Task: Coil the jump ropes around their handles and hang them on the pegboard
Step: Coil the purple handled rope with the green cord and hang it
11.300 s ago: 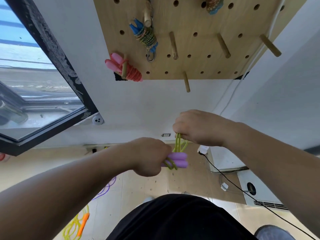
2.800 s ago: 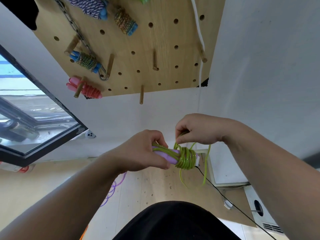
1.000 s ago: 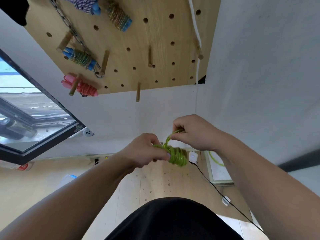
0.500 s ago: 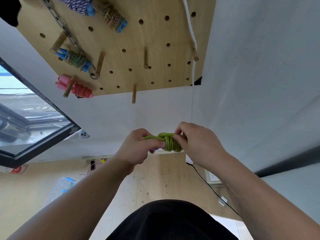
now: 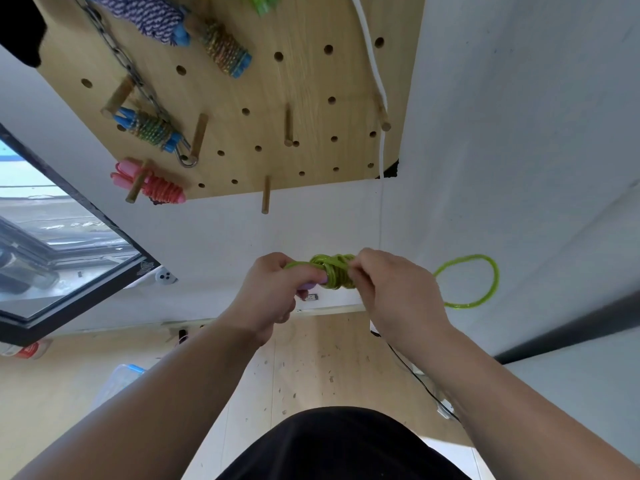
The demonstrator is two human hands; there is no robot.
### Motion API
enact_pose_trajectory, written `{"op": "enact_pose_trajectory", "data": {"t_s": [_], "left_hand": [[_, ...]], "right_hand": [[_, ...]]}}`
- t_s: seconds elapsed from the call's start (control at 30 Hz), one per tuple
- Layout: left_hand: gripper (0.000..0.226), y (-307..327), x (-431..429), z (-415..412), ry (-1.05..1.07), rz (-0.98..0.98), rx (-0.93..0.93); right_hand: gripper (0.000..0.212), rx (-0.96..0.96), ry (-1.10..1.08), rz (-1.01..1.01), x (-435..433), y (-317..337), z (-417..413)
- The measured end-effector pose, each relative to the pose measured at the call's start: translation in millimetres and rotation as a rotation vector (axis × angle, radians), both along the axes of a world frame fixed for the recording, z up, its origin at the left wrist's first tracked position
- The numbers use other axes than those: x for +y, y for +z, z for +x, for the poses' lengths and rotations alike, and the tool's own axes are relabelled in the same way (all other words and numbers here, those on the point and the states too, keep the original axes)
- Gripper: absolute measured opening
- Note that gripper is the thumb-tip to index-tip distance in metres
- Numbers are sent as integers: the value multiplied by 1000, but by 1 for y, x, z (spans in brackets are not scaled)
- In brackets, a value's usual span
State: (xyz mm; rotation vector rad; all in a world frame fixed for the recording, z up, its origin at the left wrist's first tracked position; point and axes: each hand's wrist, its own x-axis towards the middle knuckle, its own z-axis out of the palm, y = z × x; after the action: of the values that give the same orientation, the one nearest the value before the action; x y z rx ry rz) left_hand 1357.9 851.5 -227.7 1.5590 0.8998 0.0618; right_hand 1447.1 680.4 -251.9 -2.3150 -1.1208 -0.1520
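View from a head camera, looking down over two bare forearms held out in front of a white wall.

The left hand [image 5: 273, 292] has its grip closed around the purple handles [image 5: 312, 284] of a green jump rope [image 5: 334, 274]; only a small part of the handles shows between the fingers. The green cord is wound in a thick bundle around the handles, between the two hands. The right hand [image 5: 391, 289] has its grip closed on the right end of that bundle, fingers curled and pinching the coils. A loose loop [image 5: 493, 282] of the same green cord sticks out to the right of the right hand, in front of the wall.

On the wall above and beyond the hands is a wooden pegboard [image 5: 311, 74] with rows of round holes and wooden pegs. At its lower left corner a coiled pink jump rope [image 5: 157, 185] hangs on a peg. Just above that hangs a multicoloured rope with blue handles [image 5: 149, 128], and a metal chain [image 5: 128, 67] runs beside it. Higher up are another multicoloured bundle [image 5: 225, 51] and a purple and white rope [image 5: 145, 15]. A bare peg [image 5: 266, 195] projects from the board's lower edge, above the hands. A white cord [image 5: 375, 74] runs down the board's right side.

To the left is a dark-framed window [image 5: 79, 299]. Below lies a light wooden floor [image 5: 311, 362] with a black cable [image 5: 415, 375] on the right.
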Motion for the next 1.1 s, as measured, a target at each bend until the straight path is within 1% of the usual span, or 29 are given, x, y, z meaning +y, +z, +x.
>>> {"op": "enact_pose_trajectory", "data": {"t_s": [0.07,0.1,0.17,0.2,0.27,0.3,0.4,0.47,0.57,0.63,0.73,0.83,0.9,0.93,0.97,1.0,1.03,1.07,1.1], "left_hand": [[30,3,-3,1,-40,152,6],[30,5,-4,2,-67,245,20],[27,7,-4,3,-118,414,56],[26,8,-5,3,-143,471,72],[25,9,-7,3,-191,527,102],[26,8,-9,2,-213,537,117],[27,7,-11,1,-247,522,147],[28,9,-9,1,-230,406,121],[31,11,-5,0,-119,105,46],[31,12,-6,0,-47,-100,-11],[20,16,-15,3,51,-313,-56],[19,18,-20,8,136,-499,-91],[20,19,-22,8,144,-599,-135],[20,20,-23,7,152,-648,-165],[22,21,-24,7,161,-694,-196],[24,22,-24,7,168,-728,-225],[26,23,-24,7,167,-746,-246],[27,24,-23,7,165,-753,-259],[28,25,-23,8,164,-757,-267]], "right_hand": [[16,158,-97,86,0,0,5],[18,175,-115,92,0,1,8],[29,164,-125,35,0,2,11],[31,146,-132,6,-1,3,13],[28,107,-152,3,-1,6,16],[22,78,-152,28,-2,7,17],[7,-57,-65,79,-5,10,20],[7,-169,5,53,-7,10,17],[11,-337,93,10,-9,0,7],[16,-410,100,60,-9,-9,2],[21,-434,27,213,-9,-19,-4],[29,-392,-22,291,-5,-24,-11],[28,-323,-17,333,-5,-18,-12],[24,-234,-19,364,-5,-13,-13],[19,-71,-42,402,-6,-8,-14],[15,156,-82,445,-6,-3,-16],[18,387,-124,488,-5,0,-17],[27,553,-163,517,-4,3,-18],[35,645,-183,526,-3,4,-17]]}}
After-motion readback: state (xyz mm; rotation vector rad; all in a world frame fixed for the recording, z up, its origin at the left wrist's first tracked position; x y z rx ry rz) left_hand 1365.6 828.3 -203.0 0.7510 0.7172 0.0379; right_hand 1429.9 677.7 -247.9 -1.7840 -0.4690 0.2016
